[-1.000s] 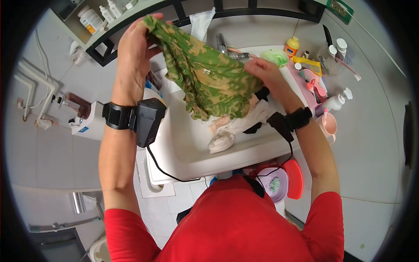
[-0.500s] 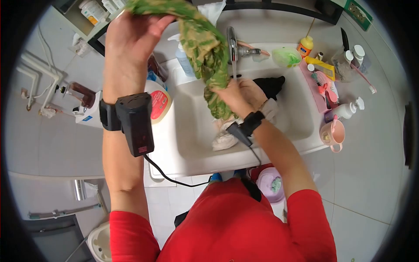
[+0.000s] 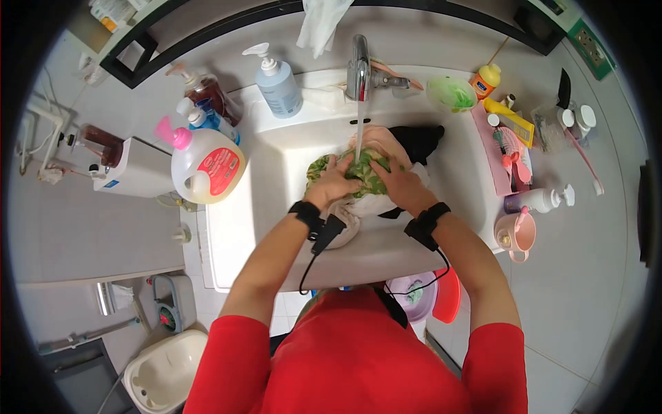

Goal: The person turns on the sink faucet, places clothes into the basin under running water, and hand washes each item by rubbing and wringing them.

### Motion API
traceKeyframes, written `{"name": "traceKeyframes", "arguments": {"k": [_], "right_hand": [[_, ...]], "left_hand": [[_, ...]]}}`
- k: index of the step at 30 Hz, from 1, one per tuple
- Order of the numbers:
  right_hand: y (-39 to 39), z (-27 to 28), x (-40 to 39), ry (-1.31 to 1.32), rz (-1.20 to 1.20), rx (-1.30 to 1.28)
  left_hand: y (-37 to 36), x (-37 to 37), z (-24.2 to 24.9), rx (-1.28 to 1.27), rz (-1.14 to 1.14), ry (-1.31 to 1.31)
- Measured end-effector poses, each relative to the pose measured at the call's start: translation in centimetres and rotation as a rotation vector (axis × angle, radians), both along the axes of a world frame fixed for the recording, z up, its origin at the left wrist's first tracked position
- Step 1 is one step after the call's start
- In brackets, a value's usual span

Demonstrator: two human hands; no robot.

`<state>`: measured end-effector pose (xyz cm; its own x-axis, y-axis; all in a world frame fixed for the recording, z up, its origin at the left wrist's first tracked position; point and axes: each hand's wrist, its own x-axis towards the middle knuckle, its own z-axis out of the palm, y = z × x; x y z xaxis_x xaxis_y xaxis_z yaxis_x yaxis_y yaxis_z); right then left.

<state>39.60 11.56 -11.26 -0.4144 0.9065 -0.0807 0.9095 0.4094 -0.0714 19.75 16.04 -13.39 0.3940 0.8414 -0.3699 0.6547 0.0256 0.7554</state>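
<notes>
A bunched green and tan camouflage-patterned cloth (image 3: 365, 178) lies in the white sink (image 3: 276, 207), under running water from the faucet (image 3: 359, 72). My left hand (image 3: 333, 185) grips its left part, and my right hand (image 3: 402, 185) has hold of its right side, fingers curled into the folds. Beneath and around the cloth lie a pale pink garment (image 3: 376, 140), a black garment (image 3: 417, 143) and whitish fabric. Both wrists wear black straps with small devices and cables.
Left of the basin stand a large detergent jug (image 3: 207, 169) and a blue pump bottle (image 3: 279, 90), with more bottles behind. On the right are a green soap dish (image 3: 452, 93), a pink tray (image 3: 488, 148) of brushes and a pink cup (image 3: 516, 234). A purple basin (image 3: 414, 297) sits below.
My left hand has come down from high on the left, where it held up one end of the camouflage cloth. The cloth is now gathered low in the sink between both hands.
</notes>
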Motion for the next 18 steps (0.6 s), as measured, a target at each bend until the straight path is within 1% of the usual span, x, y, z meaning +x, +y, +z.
{"name": "traceKeyframes", "arguments": {"k": [2,3,5,7,9,11,13,15,16,18], "right_hand": [[0.5,-1.6,0.3,-0.005,-0.026,-0.018],[1.1,-2.6,0.5,-0.008,-0.052,-0.032],[2.4,-3.3,0.5,-0.005,-0.066,-0.064],[3.6,-4.1,0.4,0.0,-0.071,-0.099],[4.5,-4.8,0.5,0.005,-0.078,-0.13],[5.2,-5.5,0.6,0.018,-0.069,-0.136],[5.8,-5.7,0.7,0.024,-0.061,-0.126],[6.0,-5.8,0.3,0.033,-0.132,-0.18],[5.6,-5.7,0.2,0.035,-0.129,-0.176],[5.6,-5.1,0.4,0.045,-0.148,-0.203]], "left_hand": [[0.3,1.6,-1.7,-0.048,-0.223,0.381],[0.4,1.9,-2.5,-0.055,-0.219,0.381],[0.5,2.1,-3.6,-0.225,-0.157,0.376],[1.1,1.8,-5.2,-0.258,-0.141,0.342],[1.4,1.6,-8.0,-0.138,-0.172,0.298],[1.4,1.5,-8.8,-0.132,-0.178,0.338],[1.6,1.6,-8.4,-0.11,-0.184,0.373],[1.4,1.2,-6.9,-0.031,-0.183,0.356],[0.8,1.0,-6.7,-0.027,-0.18,0.359],[0.8,0.9,-6.0,0.004,-0.115,0.263]]}}
